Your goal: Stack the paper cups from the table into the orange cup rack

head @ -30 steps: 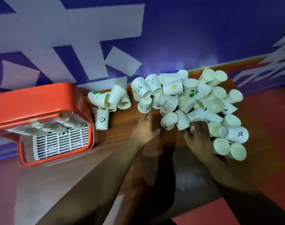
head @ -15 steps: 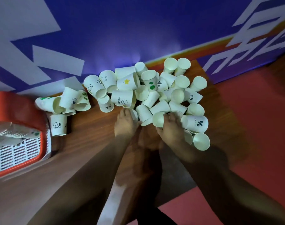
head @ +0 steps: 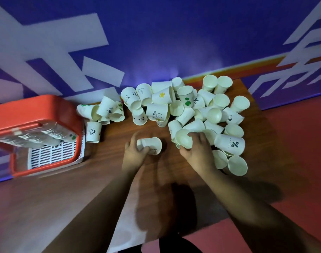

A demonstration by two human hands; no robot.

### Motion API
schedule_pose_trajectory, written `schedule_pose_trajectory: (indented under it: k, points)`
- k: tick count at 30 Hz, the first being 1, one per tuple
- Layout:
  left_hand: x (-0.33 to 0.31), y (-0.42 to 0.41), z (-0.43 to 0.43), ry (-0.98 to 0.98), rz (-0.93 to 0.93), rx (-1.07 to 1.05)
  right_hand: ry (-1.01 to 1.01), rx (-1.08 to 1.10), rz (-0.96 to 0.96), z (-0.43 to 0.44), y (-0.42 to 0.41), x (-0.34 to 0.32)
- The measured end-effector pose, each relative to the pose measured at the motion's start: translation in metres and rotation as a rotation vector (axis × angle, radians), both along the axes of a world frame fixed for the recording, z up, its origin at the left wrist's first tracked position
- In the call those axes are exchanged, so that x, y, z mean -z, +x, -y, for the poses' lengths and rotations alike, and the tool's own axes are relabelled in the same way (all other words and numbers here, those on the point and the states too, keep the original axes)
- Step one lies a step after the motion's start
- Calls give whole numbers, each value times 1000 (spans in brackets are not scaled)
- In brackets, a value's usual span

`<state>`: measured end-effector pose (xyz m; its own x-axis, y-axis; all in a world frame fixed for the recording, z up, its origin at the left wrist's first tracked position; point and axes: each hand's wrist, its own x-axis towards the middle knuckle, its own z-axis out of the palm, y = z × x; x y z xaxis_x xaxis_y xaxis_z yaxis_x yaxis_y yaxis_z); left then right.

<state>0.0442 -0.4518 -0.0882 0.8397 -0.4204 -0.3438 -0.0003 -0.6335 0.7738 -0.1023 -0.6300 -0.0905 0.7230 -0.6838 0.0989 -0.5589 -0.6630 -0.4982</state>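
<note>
Dozens of paper cups (head: 185,115) lie tumbled in a heap on the far right part of the wooden table (head: 105,179), most on their sides. Some are printed with a yellow star, a green sprout, a percent sign or the word "HELLO". The left hand (head: 136,155) is curled around one cup (head: 153,145) that lies sideways just above the tabletop, near the heap's left edge, with the fingers wrapped over its narrow end. The right hand (head: 196,152) grips a second cup (head: 183,138) at the near edge of the heap, fingers hooked over the rim and the open mouth turned towards the camera. A smaller cluster of cups (head: 105,108) sits between the heap and the orange cup rack (head: 33,110), which stands at the table's left end. A panda-printed cup (head: 93,132) stands on end just beside the rack's corner. Inside the rack, rows of nested cups (head: 46,136) lie across a white slatted panel (head: 52,156). Behind the table rises a purple wall (head: 156,42) with white shapes, and a red floor (head: 293,134) shows on the right.
</note>
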Motion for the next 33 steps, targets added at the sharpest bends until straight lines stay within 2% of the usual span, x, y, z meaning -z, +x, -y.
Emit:
schedule_pose_trajectory:
  k: [5, 8, 12, 20, 26, 33]
  points:
    - [-26, -8, -47, -421, -356, -370, 334, 112, 52, -36, 4, -21]
    - [-37, -15, -74, -501, -439, -379, 483, 87, 49, -61, 11, -30]
    - [-48, -21, -116, -546, -512, -390, 545, -14, 93, -100, 28, -51]
    - [-70, 5, -202, -516, -474, -111, 527, -193, 82, -177, 81, -86]
    - [-78, 49, -267, -658, -453, -197, 505, -259, 81, -254, 125, -105]
    - [-58, 118, -354, -585, -206, -295, 513, -255, 77, -334, 181, -109]
